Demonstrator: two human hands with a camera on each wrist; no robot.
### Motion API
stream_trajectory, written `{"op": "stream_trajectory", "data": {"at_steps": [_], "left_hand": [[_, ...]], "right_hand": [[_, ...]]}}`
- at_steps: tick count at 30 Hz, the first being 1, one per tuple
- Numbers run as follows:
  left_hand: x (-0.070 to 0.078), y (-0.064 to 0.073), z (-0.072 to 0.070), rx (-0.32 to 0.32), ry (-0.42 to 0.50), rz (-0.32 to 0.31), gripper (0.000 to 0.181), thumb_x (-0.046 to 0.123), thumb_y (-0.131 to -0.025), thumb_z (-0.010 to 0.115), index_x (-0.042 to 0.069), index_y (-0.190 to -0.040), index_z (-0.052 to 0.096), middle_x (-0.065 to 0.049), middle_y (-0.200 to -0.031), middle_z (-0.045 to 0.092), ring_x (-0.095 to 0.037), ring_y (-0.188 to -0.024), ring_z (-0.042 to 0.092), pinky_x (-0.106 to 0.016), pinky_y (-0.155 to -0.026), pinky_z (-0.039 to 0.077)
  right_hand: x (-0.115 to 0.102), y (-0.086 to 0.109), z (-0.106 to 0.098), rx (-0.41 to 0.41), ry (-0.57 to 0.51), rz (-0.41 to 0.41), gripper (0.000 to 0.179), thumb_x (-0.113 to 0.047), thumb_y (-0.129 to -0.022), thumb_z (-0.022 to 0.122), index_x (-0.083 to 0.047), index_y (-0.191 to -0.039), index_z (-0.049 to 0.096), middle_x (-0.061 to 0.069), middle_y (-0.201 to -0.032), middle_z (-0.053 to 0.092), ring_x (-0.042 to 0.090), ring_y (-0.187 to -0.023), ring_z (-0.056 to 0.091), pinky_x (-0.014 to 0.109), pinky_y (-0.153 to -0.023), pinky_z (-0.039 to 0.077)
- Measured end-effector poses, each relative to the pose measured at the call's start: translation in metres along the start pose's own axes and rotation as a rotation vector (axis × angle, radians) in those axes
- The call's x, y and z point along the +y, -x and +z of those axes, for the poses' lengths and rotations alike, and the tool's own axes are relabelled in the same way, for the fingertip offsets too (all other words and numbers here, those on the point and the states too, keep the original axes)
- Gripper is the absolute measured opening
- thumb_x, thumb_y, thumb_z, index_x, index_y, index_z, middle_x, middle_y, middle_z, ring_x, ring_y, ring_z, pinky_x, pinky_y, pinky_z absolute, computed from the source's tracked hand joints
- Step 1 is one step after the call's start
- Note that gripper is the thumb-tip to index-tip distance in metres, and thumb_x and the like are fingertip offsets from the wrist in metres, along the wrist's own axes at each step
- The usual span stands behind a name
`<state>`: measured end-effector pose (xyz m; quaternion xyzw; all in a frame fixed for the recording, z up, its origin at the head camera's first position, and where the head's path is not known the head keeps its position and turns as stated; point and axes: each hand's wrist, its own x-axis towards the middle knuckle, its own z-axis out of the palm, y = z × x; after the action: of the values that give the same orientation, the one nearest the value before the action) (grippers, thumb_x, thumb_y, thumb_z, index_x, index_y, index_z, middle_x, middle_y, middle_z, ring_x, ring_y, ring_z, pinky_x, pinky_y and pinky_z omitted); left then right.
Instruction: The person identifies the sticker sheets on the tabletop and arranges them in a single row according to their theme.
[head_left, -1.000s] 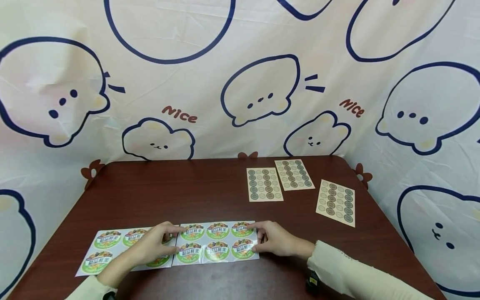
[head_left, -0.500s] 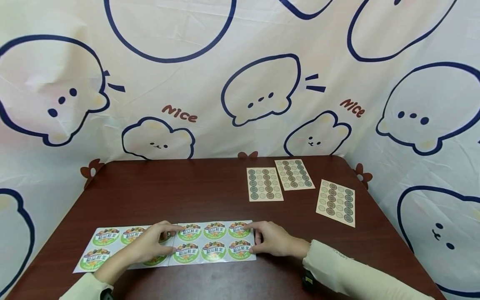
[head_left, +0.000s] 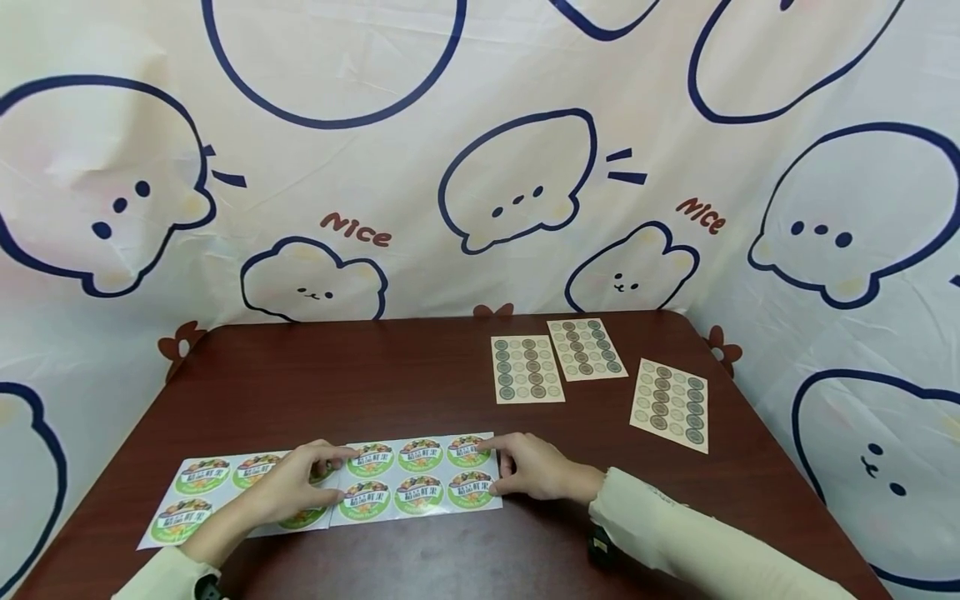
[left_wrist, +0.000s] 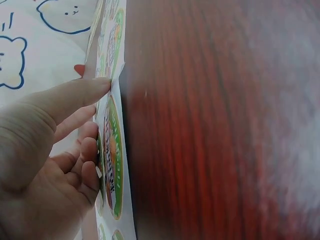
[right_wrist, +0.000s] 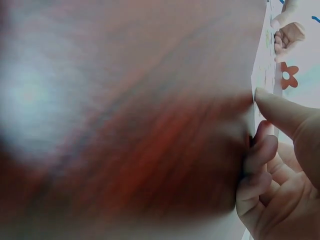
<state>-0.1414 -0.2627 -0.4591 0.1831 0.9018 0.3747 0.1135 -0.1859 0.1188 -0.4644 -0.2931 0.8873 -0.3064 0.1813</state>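
Observation:
Two white sheets of round green fruit stickers lie side by side on the brown table. My left hand (head_left: pixel 285 490) rests over the right part of the left sticker sheet (head_left: pixel 202 476), thumb and index finger touching down at the seam with the right sticker sheet (head_left: pixel 420 493). In the left wrist view the thumb (left_wrist: pixel 95 90) presses near the sheet's edge, the other fingers loosely bent. My right hand (head_left: pixel 538 468) has its index fingertip on the upper right sticker and its thumb at the right edge. The right wrist view shows this thumb (right_wrist: pixel 280 110) at the sheet's edge.
Three small cream sheets with rows of round stickers lie farther back: a left one (head_left: pixel 527 370), a middle one (head_left: pixel 587 349) and a right one (head_left: pixel 670 406). A cartoon-printed cloth (head_left: pixel 420 275) hangs behind the table (head_left: pixel 337 375) and along its sides.
Both hands have shifted a little to the left. The right sticker sheet has slid left with them, its right end now slightly farther back; the left sheet has also moved slightly left.

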Motion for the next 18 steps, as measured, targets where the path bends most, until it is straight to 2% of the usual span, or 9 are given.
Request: {"op": "stream_trajectory", "data": {"at_steps": [14, 18], "left_hand": [[-0.0046, 0.0001, -0.0036, 0.002, -0.021, -0.003, 0.049, 0.017, -0.084, 0.082, 0.005, -0.129, 0.067, -0.004, -0.095, 0.053, -0.008, -0.080, 0.040, -0.026, -0.063, 0.036], [-0.0042, -0.0009, -0.0047, -0.008, -0.019, -0.012, 0.049, 0.017, -0.084, 0.082, 0.006, -0.128, 0.067, -0.004, -0.094, 0.054, -0.008, -0.079, 0.041, -0.026, -0.063, 0.036]], "right_hand": [[-0.0001, -0.0078, 0.0011, 0.025, 0.022, -0.016, 0.058, -0.017, -0.084, 0.083, -0.013, -0.138, 0.063, -0.011, -0.064, 0.057, -0.001, -0.055, 0.048, 0.018, -0.052, 0.037], [-0.0007, -0.0085, -0.0009, 0.006, 0.016, -0.017, 0.061, -0.017, -0.083, 0.084, -0.012, -0.140, 0.061, -0.011, -0.065, 0.057, -0.001, -0.056, 0.049, 0.018, -0.054, 0.037]]}}
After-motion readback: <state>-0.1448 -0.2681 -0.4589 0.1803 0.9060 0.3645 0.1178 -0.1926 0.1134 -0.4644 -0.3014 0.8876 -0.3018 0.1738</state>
